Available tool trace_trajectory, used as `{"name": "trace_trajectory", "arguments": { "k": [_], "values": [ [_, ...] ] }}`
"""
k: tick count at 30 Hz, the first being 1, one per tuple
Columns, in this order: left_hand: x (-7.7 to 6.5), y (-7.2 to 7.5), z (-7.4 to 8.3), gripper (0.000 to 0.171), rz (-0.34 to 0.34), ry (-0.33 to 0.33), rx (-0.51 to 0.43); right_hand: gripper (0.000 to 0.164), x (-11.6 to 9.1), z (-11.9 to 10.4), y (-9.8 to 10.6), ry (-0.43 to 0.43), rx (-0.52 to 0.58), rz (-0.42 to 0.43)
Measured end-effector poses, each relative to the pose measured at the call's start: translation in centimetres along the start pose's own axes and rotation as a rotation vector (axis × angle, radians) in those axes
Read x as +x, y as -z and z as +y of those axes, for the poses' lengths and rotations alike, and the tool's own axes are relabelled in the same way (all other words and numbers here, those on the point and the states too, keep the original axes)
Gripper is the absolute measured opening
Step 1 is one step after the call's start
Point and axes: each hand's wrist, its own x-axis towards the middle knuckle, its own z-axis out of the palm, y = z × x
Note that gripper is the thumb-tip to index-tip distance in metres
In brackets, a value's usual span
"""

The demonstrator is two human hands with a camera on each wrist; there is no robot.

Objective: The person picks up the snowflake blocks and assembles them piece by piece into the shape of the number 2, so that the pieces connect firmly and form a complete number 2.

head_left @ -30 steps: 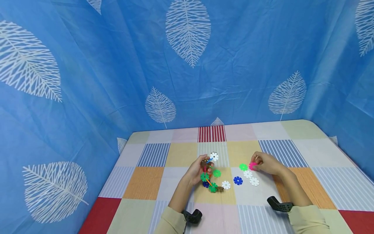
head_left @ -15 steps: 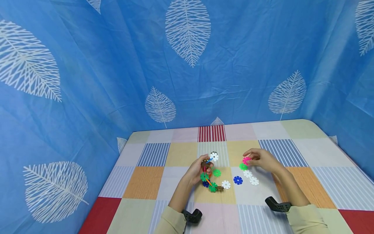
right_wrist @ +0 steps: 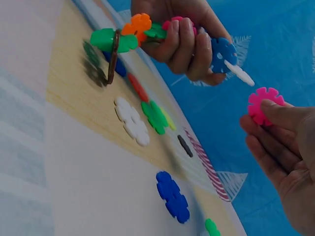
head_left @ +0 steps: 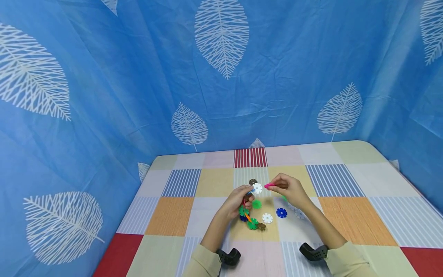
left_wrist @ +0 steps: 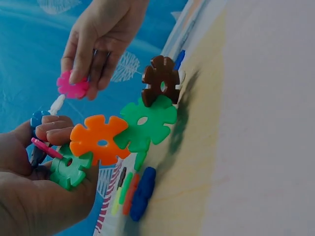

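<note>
My left hand (head_left: 235, 202) grips a chain of notched plastic snowflake discs. Out of its fingers run a green disc, an orange disc (left_wrist: 84, 142), another green disc (left_wrist: 160, 115) and a brown disc (left_wrist: 156, 74), the last hanging low near the tablecloth. At the chain's other end, a white disc (right_wrist: 239, 73) slots into a blue disc (right_wrist: 224, 49) beside the fingertips. Between thumb and fingers, my right hand (head_left: 292, 192) pinches a pink disc (right_wrist: 256, 98), held up a short gap from the white one. Part of the chain is hidden inside the left palm.
Loose discs lie on the patchwork tablecloth (head_left: 214, 181): a blue disc (head_left: 282, 212), a white disc (head_left: 267, 218), a green disc (head_left: 257, 204) and a brown disc (head_left: 253, 181). More lie partly behind the right wrist. A blue leaf-print curtain (head_left: 277, 77) rises behind the table.
My right hand has lifted the pink disc from beside the loose discs and carried it left, close to the chain's white end. The left hand has turned the chain slightly.
</note>
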Motion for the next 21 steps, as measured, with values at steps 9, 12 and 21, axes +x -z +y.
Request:
{"name": "trace_trajectory", "arguments": {
  "k": [9, 12, 21],
  "values": [
    [-0.32, -0.31, 0.21, 0.019, -0.021, -0.001, 0.073, 0.010, -0.03, -0.11, -0.76, 0.067, 0.134, -0.019],
    [-0.36, -0.31, 0.24, 0.019, -0.015, -0.006, 0.067, 0.011, -0.08, 0.05, -0.86, 0.054, 0.140, -0.021],
    [-0.39, -0.32, 0.30, 0.020, 0.019, -0.022, 0.030, 0.009, -0.19, -0.80, -0.98, 0.056, 0.156, -0.024]
  ]
}}
